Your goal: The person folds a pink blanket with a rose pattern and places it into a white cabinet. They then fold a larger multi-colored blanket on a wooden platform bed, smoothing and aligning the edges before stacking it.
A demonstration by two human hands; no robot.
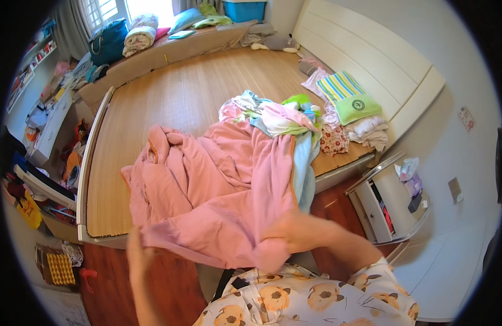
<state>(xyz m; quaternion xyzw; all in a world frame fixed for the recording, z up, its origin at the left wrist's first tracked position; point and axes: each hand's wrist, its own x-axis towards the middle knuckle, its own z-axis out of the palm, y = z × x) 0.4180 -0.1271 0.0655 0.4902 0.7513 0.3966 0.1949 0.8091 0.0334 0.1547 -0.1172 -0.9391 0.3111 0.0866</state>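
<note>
A pink quilt with orange edging (218, 175) lies rumpled over the near part of a bare wooden bed base (165, 98), its near edge lifted off the front. My right hand (289, 232), blurred, is closed on a bunched part of the quilt close to my body. At the quilt's near left corner is my left hand (141, 248), upright and also blurred; whether its fingers grip the cloth cannot be told. Beyond the pink quilt lies a heap of white, pink, green and light blue bedding (271, 114), with a light blue part hanging down on the right.
A green striped pillow (351, 98) and folded cloths (369, 130) lie by the white headboard (369, 49). At the right stands a nightstand with an open drawer (375, 214). A teal bag (108, 42) and rolled bedding (141, 36) rest on the window ledge. A cluttered desk (51, 126) is at left.
</note>
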